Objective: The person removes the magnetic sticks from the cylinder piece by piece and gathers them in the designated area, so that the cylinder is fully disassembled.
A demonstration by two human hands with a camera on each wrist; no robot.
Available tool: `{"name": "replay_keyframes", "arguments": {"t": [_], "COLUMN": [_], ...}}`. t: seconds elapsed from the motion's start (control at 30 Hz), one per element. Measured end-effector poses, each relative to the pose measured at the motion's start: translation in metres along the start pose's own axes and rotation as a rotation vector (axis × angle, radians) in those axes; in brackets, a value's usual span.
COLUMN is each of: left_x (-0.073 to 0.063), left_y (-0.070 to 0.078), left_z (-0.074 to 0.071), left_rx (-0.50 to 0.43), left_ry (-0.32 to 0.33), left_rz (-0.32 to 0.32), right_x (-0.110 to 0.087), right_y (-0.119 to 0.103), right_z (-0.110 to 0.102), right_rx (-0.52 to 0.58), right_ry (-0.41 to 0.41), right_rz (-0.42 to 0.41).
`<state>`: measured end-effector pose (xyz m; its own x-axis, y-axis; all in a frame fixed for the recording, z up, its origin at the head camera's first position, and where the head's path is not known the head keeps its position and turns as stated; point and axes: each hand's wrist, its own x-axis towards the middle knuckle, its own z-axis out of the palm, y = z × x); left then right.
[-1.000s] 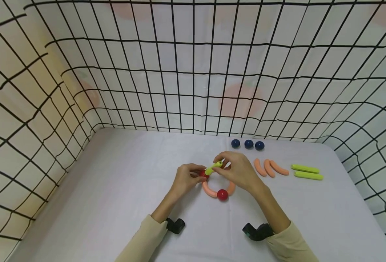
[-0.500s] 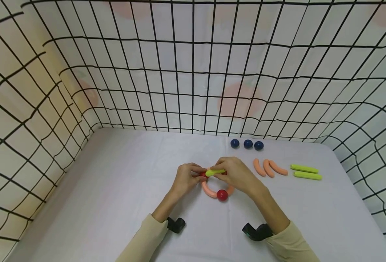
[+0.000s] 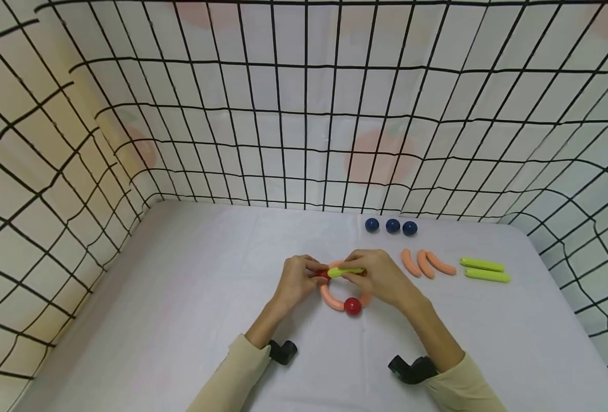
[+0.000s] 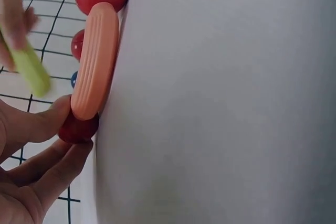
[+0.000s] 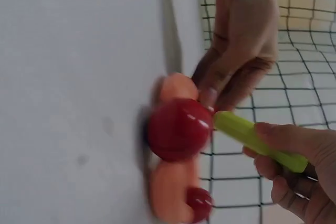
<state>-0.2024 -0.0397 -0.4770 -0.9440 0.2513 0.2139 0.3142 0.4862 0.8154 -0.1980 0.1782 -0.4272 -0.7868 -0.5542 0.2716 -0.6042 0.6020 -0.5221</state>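
Observation:
My left hand (image 3: 295, 280) pinches a red ball (image 4: 79, 129) between thumb and fingers at the left of a small ring on the table. My right hand (image 3: 381, 277) grips a yellow-green stick (image 5: 257, 140). Its free end sits right at the pinched ball in the head view. Curved ribbed peach-coloured pieces (image 4: 95, 61) and red balls make up the ring. One red ball (image 3: 352, 306) is at its front, with a curved piece on either side. Another red ball (image 5: 200, 203) shows in the right wrist view. The right hand hides the ring's far right part.
Behind the ring, several spare parts lie on the white table (image 3: 206, 257): blue balls (image 3: 393, 226), curved peach pieces (image 3: 423, 263) and two yellow-green sticks (image 3: 484, 269). Black wire mesh (image 3: 304, 131) surrounds the back and sides.
My right hand has come down, and the stick has gone from pointing up to lying nearly level, its left end staying by the pinched ball. My left hand has stayed nearly still.

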Motion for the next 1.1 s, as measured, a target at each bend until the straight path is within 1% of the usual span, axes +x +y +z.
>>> {"name": "replay_keyframes", "arguments": {"t": [0.1,0.13,0.27,0.33,0.4,0.47,0.57,0.77,0.93,1.03,1.1], "left_x": [0.000,0.000,0.000,0.001,0.001,0.001,0.001,0.000,-0.001,-0.001,0.000], "left_y": [0.001,0.001,0.002,0.002,0.002,0.002,0.002,0.005,0.005,0.005,0.005], "left_z": [0.000,0.000,-0.001,-0.001,0.000,0.001,0.001,0.001,0.000,0.000,0.000], "left_rx": [0.002,0.002,-0.006,-0.010,-0.013,-0.016,-0.024,-0.032,-0.032,-0.035,-0.039], "left_ry": [0.006,0.010,0.007,0.004,0.000,-0.004,-0.006,-0.010,-0.011,-0.014,-0.012], "left_rz": [-0.021,-0.027,-0.032,-0.035,-0.037,-0.043,-0.047,-0.042,-0.046,-0.052,-0.060], "right_x": [-0.007,-0.010,-0.027,-0.038,-0.050,-0.063,-0.082,-0.124,-0.157,-0.171,-0.177], "right_y": [0.004,0.006,0.020,0.030,0.043,0.056,0.078,0.122,0.155,0.169,0.176], "right_z": [-0.019,-0.026,-0.049,-0.058,-0.067,-0.075,-0.084,-0.100,-0.112,-0.117,-0.119], "right_rx": [0.022,0.017,-0.003,0.007,0.007,0.013,-0.043,-0.093,-0.088,-0.081,-0.092], "right_ry": [0.049,0.068,0.131,0.162,0.199,0.230,0.274,0.294,0.253,0.228,0.219], "right_rz": [0.008,0.024,0.148,0.226,0.269,0.296,0.318,0.397,0.509,0.551,0.557]}}
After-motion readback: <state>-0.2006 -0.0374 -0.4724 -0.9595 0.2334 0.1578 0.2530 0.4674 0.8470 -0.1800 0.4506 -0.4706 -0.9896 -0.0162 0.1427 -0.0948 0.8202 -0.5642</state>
